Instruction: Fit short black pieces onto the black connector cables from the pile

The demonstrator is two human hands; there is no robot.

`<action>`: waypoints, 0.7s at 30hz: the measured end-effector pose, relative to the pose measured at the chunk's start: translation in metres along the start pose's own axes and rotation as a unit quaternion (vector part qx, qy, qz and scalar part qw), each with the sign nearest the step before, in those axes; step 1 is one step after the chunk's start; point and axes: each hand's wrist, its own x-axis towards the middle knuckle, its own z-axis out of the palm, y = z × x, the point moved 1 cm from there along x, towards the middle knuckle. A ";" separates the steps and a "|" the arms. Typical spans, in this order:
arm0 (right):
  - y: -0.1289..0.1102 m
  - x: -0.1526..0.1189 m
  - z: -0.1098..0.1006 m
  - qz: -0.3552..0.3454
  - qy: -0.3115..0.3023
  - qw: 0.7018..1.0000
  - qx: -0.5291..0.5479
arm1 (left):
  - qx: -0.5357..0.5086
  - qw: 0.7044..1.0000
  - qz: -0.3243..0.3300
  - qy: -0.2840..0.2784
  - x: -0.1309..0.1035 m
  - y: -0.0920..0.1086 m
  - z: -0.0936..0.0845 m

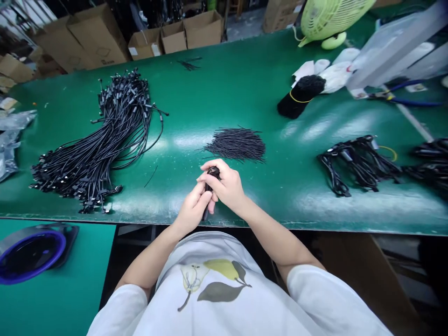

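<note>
A folded black cable (213,172) is gripped between my two hands, close to the bench's near edge. My left hand (192,205) closes around its lower part, thumb pressed on it. Higher up, my right hand (227,185) has its fingers curled about the looped top end. My fingers hide most of the cable. Just beyond my hands lies a loose pile of thin black twist ties (238,143). One stray tie (150,176) rests to the left of my hands.
A big heap of loose black cables (115,126) covers the left of the green bench (224,102). Folded cable bundles (360,163) lie at right, below a banded black bundle (301,95). A green fan (332,18) and cardboard boxes (203,30) stand at the back.
</note>
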 end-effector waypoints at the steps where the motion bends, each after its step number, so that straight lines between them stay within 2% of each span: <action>1: 0.003 0.000 0.000 0.007 0.018 1.000 -0.010 | -0.002 1.000 -0.014 -0.022 0.000 0.001 0.000; 3: 0.005 -0.001 -0.004 0.007 0.045 0.999 -0.024 | -0.010 0.998 -0.039 -0.041 0.001 0.001 -0.001; 4: 0.004 -0.002 -0.007 0.013 0.040 0.999 -0.024 | -0.014 0.998 -0.049 -0.038 0.002 0.000 -0.002; 7: 0.004 -0.003 -0.021 0.079 -0.031 0.996 0.018 | -0.009 0.996 -0.083 -0.022 0.004 -0.006 -0.007; 9: 0.006 -0.006 -0.029 0.133 -0.086 0.982 0.100 | 0.031 0.993 -0.106 -0.029 0.005 -0.007 -0.012; 11: 0.009 -0.009 -0.034 0.180 -0.124 0.951 0.218 | 0.093 0.988 -0.110 -0.057 0.005 -0.005 -0.016; 14: 0.013 -0.018 -0.039 0.243 -0.161 0.870 0.397 | 0.175 0.974 -0.081 -0.117 0.003 0.004 -0.023; 16: 0.015 -0.024 -0.041 0.278 -0.170 0.822 0.467 | 0.184 0.966 -0.076 -0.166 -0.001 0.007 -0.027; 18: 0.015 -0.029 -0.041 0.309 -0.169 0.796 0.492 | 0.160 0.962 -0.089 -0.200 -0.006 0.005 -0.029; 21: 0.016 -0.035 -0.038 0.337 -0.168 0.780 0.499 | 0.116 0.962 -0.113 -0.222 -0.013 -0.003 -0.032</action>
